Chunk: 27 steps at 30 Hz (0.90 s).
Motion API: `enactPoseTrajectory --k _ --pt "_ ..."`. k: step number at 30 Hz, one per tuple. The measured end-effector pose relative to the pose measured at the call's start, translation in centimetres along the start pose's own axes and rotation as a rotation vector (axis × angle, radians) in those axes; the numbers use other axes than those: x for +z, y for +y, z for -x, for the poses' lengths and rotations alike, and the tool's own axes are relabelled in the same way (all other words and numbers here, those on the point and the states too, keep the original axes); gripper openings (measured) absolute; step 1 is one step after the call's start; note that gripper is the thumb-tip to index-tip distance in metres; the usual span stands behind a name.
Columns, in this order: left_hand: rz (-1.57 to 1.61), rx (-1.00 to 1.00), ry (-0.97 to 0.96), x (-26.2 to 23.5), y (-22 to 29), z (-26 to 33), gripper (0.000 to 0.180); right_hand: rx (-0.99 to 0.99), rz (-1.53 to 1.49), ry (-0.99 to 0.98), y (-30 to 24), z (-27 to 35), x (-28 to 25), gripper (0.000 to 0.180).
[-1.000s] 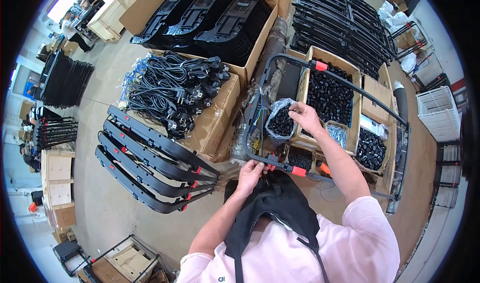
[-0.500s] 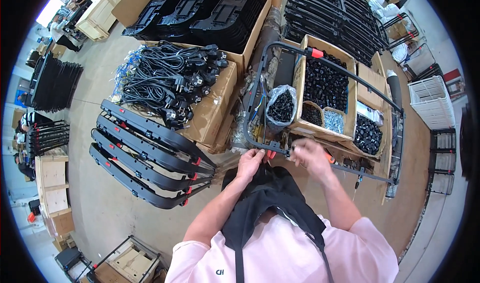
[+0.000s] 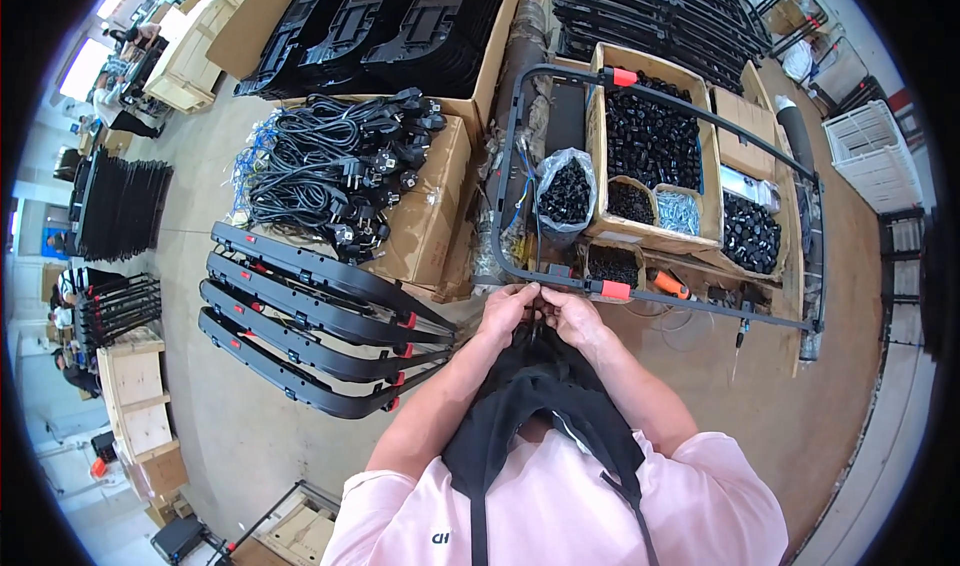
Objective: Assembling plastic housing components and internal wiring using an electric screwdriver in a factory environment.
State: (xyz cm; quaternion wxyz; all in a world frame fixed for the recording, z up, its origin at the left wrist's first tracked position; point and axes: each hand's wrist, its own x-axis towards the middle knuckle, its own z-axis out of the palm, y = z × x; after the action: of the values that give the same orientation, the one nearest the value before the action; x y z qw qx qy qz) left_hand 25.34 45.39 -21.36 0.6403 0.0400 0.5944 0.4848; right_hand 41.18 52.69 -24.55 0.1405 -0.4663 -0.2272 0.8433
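A black tubular frame (image 3: 660, 302) with rounded corners lies across the parts boxes, red clips (image 3: 616, 290) on its near and far bars. Just on my side of its near bar, my left hand (image 3: 506, 311) and my right hand (image 3: 574, 318) come together, fingertips pinched and almost touching. Whatever sits between them is too small and dark to make out. Behind the near bar stands a small box of tiny black parts (image 3: 614, 265). A clear bag of black parts (image 3: 565, 195) rests inside the frame's outline.
Left are several curved black panels (image 3: 290, 341) with red clips and a heap of black power cords (image 3: 320, 166) on a carton (image 3: 430, 206). An orange-handled tool (image 3: 670, 285) lies right of my hands. Cardboard boxes hold black fittings (image 3: 650, 146) and screws (image 3: 678, 212).
My right hand has moved left to meet my left hand. The near bar's red clip and the small parts box now show. The red piece at my left fingers is out of sight.
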Motion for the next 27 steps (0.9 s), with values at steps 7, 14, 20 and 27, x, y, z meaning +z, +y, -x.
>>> enactPoseTrajectory --k 7,14,20,27 --pt "0.017 -0.071 -0.012 0.1 0.9 0.1 0.026 0.045 -0.159 -0.037 0.8 -0.7 0.7 0.013" --pt "-0.002 -0.048 -0.03 -0.7 -0.3 0.3 0.028 0.007 -0.102 -0.082 1.0 -0.2 0.8 0.015" --pt "-0.044 0.041 -0.051 -1.5 -2.1 2.2 0.026 -0.101 0.394 -0.047 -1.5 2.4 2.0 0.031" --pt "-0.273 0.366 0.008 -2.1 -5.1 3.0 0.027 -0.848 1.71 -0.214 -8.8 6.2 9.4 0.024"
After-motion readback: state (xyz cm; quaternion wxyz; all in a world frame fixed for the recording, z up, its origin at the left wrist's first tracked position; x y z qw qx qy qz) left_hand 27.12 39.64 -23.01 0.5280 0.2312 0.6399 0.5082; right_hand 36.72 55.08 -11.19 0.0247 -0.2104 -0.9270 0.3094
